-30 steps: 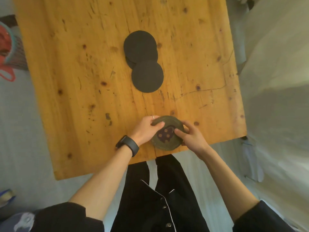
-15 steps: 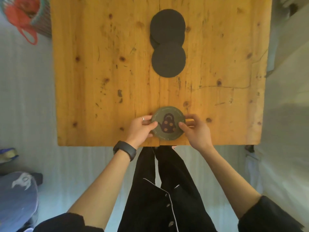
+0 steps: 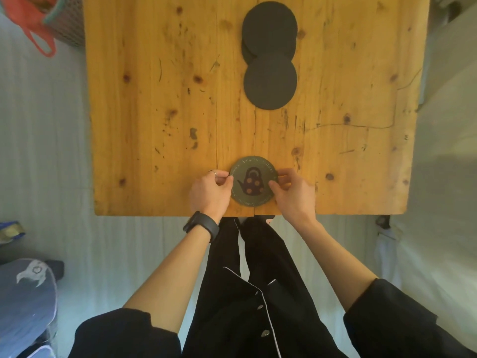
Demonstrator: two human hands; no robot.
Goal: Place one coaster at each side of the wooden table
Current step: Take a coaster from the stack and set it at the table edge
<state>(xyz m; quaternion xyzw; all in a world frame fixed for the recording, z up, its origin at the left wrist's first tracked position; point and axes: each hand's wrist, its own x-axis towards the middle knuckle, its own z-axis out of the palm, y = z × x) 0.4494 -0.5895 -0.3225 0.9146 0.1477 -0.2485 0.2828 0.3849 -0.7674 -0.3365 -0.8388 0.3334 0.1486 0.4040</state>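
Your wooden bench (image 3: 160, 104) fills the view, its far edge cut off, and a mesh basket (image 3: 65, 24) at the top left holds something red that's hard to make out. Black coasters (image 3: 269, 58) overlap mid-bench, count unclear. Your left hand (image 3: 210, 193) and right hand (image 3: 293, 193) pinch the teapot coaster (image 3: 253, 180) flat at the near edge, fingers curled round its rim.
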